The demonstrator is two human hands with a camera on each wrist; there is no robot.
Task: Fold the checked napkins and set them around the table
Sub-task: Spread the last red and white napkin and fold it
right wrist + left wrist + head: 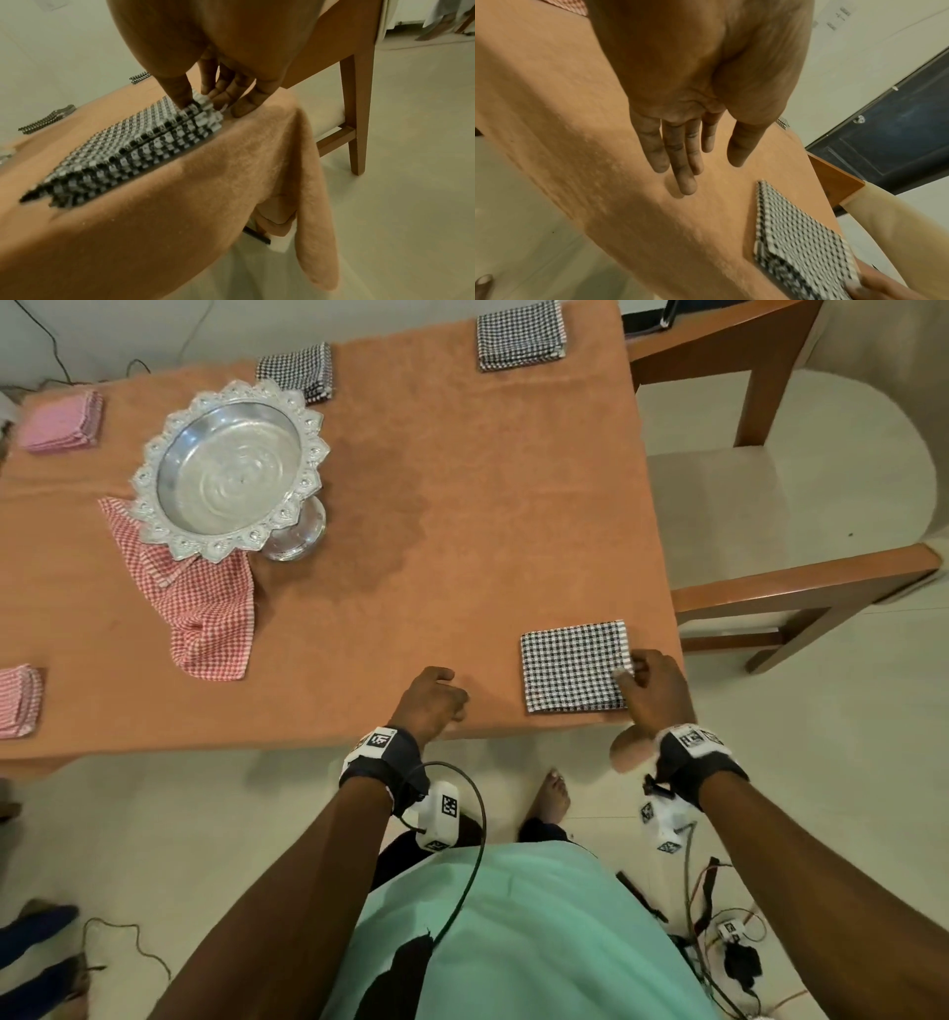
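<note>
Two fingertips and a thumb of the right hand (655,695) are doing all the work right now, pinching the far right corner of the folded black-and-white napkin (572,666) where the layers stack up, with the little finger (245,106) parked on the orange tablecloth (462,505) just beside it. That napkin sits flat under the fingers, right at the near corner of the table. Left hand (434,698) holds nothing; fingers look loose and mostly straight in the wrist view, hovering over bare cloth a bit to the left of the napkin. Looks like soft, light woven cotton, so I'd guess it flops and the layers slide apart if you grab just one; better to pinch the whole stack at a corner or the folded edge. Further out from the fingers, two more folded checked ones (521,336) sit along the far edge, pink ones off left, and an unfolded red checked napkin (205,613) lies half under the silver pedestal bowl (228,469).
</note>
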